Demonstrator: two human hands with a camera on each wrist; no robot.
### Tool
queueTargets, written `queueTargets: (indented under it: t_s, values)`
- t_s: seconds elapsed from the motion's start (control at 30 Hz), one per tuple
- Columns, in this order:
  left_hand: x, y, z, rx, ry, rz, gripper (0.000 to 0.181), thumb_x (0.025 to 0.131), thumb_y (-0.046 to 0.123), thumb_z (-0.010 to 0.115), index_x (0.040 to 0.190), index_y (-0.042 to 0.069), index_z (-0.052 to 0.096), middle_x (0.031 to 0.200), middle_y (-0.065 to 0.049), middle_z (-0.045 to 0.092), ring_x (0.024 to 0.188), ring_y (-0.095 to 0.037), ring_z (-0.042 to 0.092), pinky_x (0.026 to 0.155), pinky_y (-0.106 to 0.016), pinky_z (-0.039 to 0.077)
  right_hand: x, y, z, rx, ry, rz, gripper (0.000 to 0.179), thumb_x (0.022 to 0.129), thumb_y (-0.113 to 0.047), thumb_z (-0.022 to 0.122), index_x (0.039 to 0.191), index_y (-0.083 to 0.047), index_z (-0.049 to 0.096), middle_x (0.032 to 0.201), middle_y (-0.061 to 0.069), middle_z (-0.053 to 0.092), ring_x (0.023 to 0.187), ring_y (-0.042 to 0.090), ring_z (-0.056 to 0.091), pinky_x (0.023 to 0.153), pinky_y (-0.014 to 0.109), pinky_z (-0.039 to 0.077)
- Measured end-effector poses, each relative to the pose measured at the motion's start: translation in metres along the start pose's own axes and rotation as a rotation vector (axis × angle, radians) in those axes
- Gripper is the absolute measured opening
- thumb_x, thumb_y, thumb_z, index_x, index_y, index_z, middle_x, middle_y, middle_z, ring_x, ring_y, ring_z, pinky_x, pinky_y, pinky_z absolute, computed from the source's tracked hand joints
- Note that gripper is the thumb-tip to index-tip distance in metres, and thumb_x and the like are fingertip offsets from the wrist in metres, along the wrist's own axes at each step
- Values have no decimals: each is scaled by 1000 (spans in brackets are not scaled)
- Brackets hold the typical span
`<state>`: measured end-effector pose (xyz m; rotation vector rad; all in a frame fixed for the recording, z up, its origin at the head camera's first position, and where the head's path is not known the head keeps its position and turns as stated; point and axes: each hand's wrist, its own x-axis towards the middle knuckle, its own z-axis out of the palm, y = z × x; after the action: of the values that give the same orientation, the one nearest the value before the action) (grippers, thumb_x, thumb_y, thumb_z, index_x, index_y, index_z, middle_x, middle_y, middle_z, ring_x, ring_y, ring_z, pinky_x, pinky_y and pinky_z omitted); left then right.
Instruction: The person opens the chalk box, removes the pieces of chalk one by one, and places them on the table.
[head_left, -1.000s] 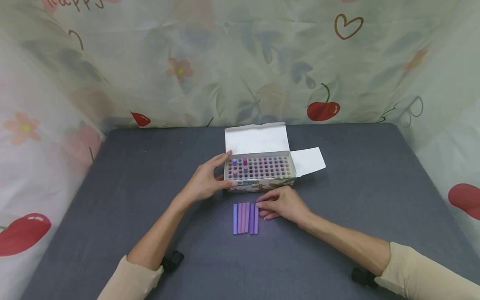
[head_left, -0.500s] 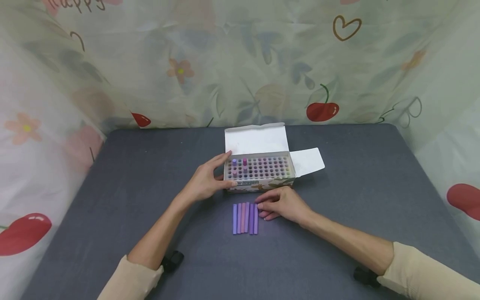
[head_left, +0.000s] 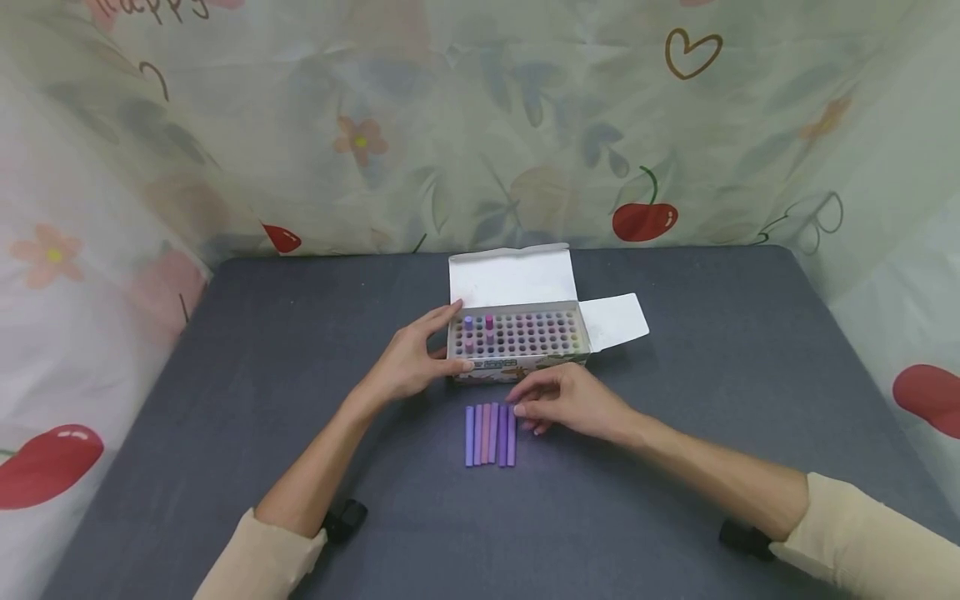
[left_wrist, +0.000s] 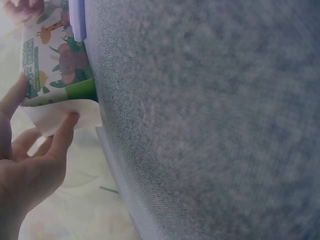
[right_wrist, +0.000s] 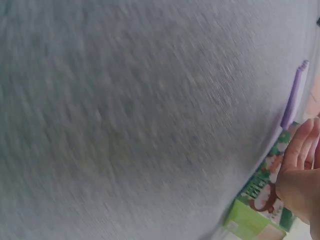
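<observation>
An open cardboard box [head_left: 525, 369] stands on the table, holding an insert full of round holes. A few purple and pink chalk sticks [head_left: 489, 322] poke up from holes at its left end. My left hand [head_left: 405, 362] grips that end, thumb at the front wall and forefinger at the back corner; in the left wrist view its fingers rest against a white end flap [left_wrist: 60, 117]. In front of the box, several lilac, pink and violet chalk sticks [head_left: 502, 437] lie side by side. My right hand [head_left: 573, 404] has its fingertips right at the rightmost stick's far end.
The box's white lid [head_left: 513, 279] is folded back, and a side flap [head_left: 615, 322] sticks out to the right. The dark grey table [head_left: 712, 358] runs back to a patterned cloth curtain [head_left: 465, 142], which also hangs at both sides.
My right hand has shifted slightly up toward the box, and its forearm has swung a little right. The left hand, box and chalk sticks stay put.
</observation>
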<state>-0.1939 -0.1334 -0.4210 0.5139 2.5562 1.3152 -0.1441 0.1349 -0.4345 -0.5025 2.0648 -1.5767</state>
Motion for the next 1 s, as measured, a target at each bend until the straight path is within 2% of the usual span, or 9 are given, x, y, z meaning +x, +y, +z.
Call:
queueTargets:
  t_s: [0.13,0.33,0.47,0.67,0.77,0.9,1.0]
  values:
    - [1,0,0,-1,2,2,88,85,20,81,157,25,31,161,-13,26,138,-32,42,98,-34,54,1,-9,-4,-41,1,-21,22,91,-13,73,108,1,73,88,23,71,74,30,70,67,44,63]
    - [1,-1,-1,-2,2,-8,88,85,19,82,157,25,32,161,-13,26,133,-32,49,97,-33,55,2,-19,-9,-58,-12,-31,26,92,-14,73,111,3,72,96,21,71,80,39,70,70,46,63]
    - [1,0,-1,-8,-5,-15,88,85,19,81,157,26,31,161,-13,26,133,-32,49,98,-32,54,4,-25,-12,-89,-17,-47,27,91,-16,74,112,2,72,97,18,72,79,34,69,72,47,62]
    - [2,1,-1,-22,-6,-20,88,85,18,81,157,25,32,161,-12,26,135,-32,46,98,-32,54,11,-36,-18,-126,-8,-106,26,91,-13,74,111,3,72,94,19,71,73,26,67,71,52,61]
    - [2,1,-2,-22,-4,-17,88,85,18,82,157,25,32,161,-11,27,136,-32,46,98,-31,54,16,-41,-21,-134,9,-128,24,90,-12,75,110,2,73,90,17,71,74,30,67,71,52,61]
    - [2,2,-2,-23,-9,-13,88,85,17,82,157,24,32,161,-9,27,138,-31,42,98,-30,53,22,-47,-25,-153,40,-147,21,90,-11,75,108,0,74,88,18,70,74,34,66,66,41,62]
    - [2,2,-1,-27,-6,-15,88,84,15,82,157,24,32,161,-9,27,139,-31,40,99,-30,53,28,-50,-27,-200,63,-171,21,90,-13,76,108,-2,75,89,14,71,75,28,65,65,32,59]
